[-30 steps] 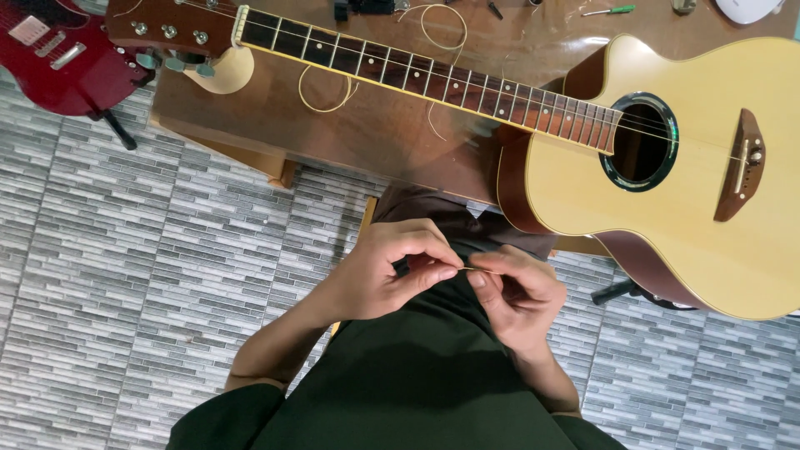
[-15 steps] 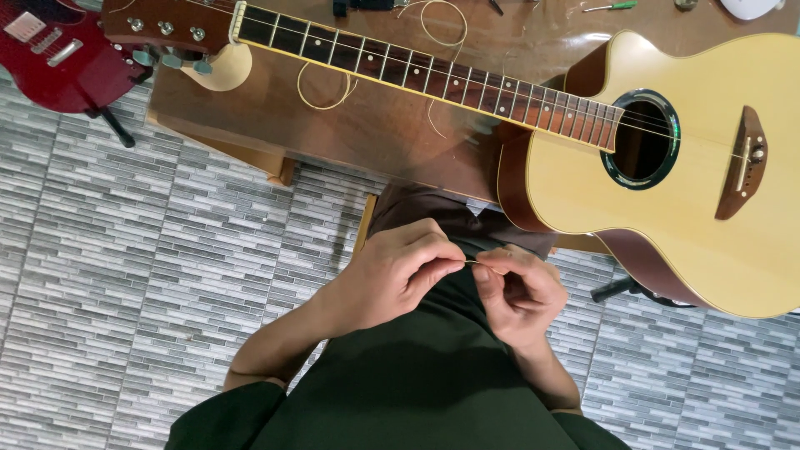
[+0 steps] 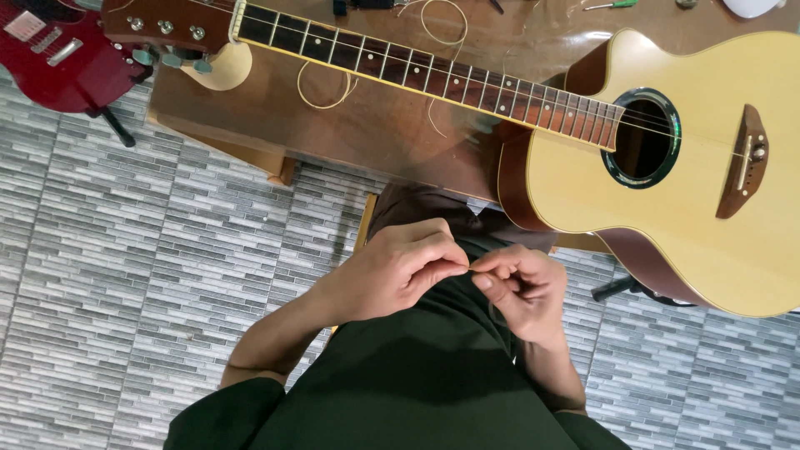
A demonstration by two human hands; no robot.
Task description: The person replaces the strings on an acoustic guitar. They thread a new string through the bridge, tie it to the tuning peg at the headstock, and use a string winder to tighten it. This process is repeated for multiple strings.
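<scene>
Hands together at centre frame — left hand (image 3: 400, 271) and right hand (image 3: 521, 287) pinch thin guitar string (image 3: 472, 269) between fingertips. Acoustic guitar (image 3: 667, 167) on table (image 3: 375, 125), upper right. Best keep pinch firm, string taut — avoid kinks.

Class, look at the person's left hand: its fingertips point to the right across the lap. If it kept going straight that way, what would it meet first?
Most likely the right hand. The left hand pinches a thin guitar string with fingertips aimed at it, almost touching. Depth is unclear, but the two hands look level.
</scene>
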